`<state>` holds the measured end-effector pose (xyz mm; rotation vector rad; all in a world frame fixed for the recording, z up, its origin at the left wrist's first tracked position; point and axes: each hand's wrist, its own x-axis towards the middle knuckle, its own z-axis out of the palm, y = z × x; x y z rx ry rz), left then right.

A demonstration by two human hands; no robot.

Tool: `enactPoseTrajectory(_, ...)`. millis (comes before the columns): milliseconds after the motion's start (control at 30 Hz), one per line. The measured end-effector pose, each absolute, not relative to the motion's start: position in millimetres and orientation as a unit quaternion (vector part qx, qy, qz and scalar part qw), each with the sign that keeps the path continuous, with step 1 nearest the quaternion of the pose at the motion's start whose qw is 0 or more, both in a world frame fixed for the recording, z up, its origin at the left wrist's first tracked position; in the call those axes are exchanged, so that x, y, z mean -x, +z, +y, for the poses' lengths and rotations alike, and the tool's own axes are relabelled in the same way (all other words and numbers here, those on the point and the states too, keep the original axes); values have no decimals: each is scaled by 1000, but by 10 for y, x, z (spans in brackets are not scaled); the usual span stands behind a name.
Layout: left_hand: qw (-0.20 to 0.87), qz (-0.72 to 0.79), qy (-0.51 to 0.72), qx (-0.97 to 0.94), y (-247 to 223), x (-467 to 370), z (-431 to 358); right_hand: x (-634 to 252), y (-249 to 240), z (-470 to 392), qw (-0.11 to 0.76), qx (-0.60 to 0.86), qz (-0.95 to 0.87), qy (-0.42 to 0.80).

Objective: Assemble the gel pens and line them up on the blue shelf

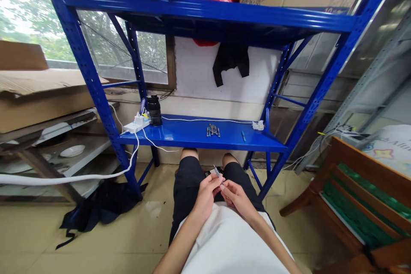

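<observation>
Both hands are together above my lap, fingers closed in a pinch. My left hand (207, 188) grips a thin grey pointed object (216, 171), whose tip sticks out past the fingers. My right hand (233, 194) pinches at its near end, close against the left fingertips. The fingers cover most of the object, and its exact kind is too small to make out. Ahead on the blue shelf (180, 135) lies a group of several short dark pen-like pieces (212, 131). To their right lies one blue pen-like stick (243, 136).
A black bottle (154, 111) stands beside a white power strip (136, 125) at the shelf's left. A white cable (208, 120) runs along the back to a crumpled white item (257, 125). Blue uprights flank me; a wooden chair (340, 167) stands right.
</observation>
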<state>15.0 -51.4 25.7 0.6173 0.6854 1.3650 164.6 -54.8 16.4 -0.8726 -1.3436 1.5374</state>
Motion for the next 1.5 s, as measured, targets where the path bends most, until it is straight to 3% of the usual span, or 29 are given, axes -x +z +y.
enactPoseTrajectory(1500, 685, 292, 607, -278, 243, -138, -502, -1652, 153, -527, 444, 355, -529, 631)
